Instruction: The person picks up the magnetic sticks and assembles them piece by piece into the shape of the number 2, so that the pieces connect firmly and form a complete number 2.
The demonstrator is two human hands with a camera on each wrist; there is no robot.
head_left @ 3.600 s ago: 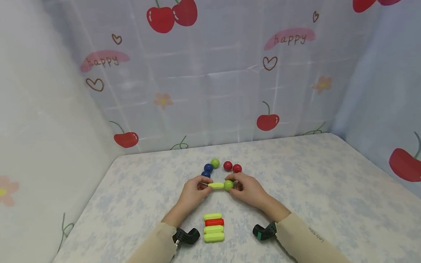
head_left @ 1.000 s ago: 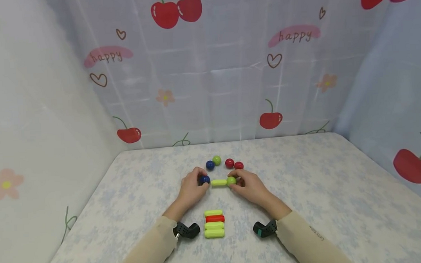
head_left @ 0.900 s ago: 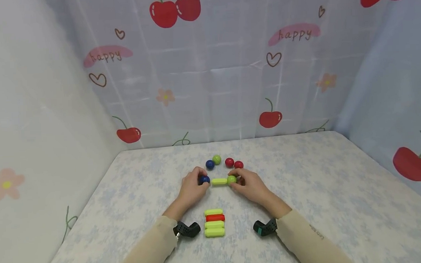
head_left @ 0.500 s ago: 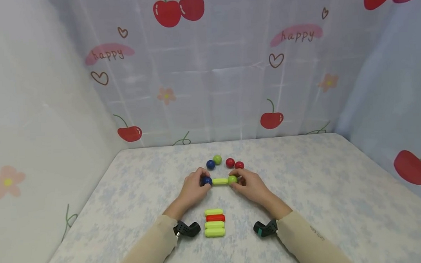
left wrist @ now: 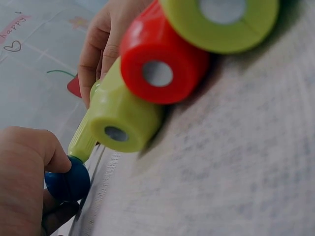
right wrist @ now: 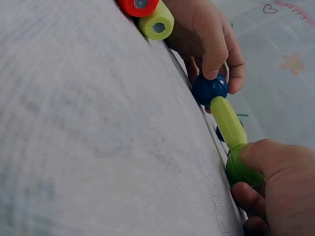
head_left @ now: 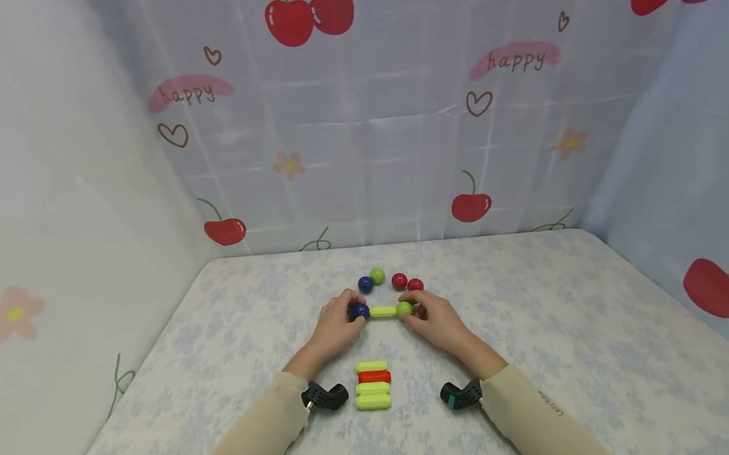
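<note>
My left hand pinches a dark blue ball between thumb and fingers. Opposite it, my right hand pinches a green ball. A yellow-green magnetic rod spans between the two balls, one at each end, as the right wrist view also shows. Nearer the body lies a row of magnetic rods: a red rod among yellow-green rods. In the left wrist view their ends carry round metal discs, seen on the red rod up close.
Behind the hands sit another blue ball, another green ball and two red balls. The table has a pale mottled cloth. A curtain printed with cherries rises behind it.
My left hand let go of the rod's left end, took a blue ball from the group behind and brought it against that end. My right hand kept hold of the green ball.
</note>
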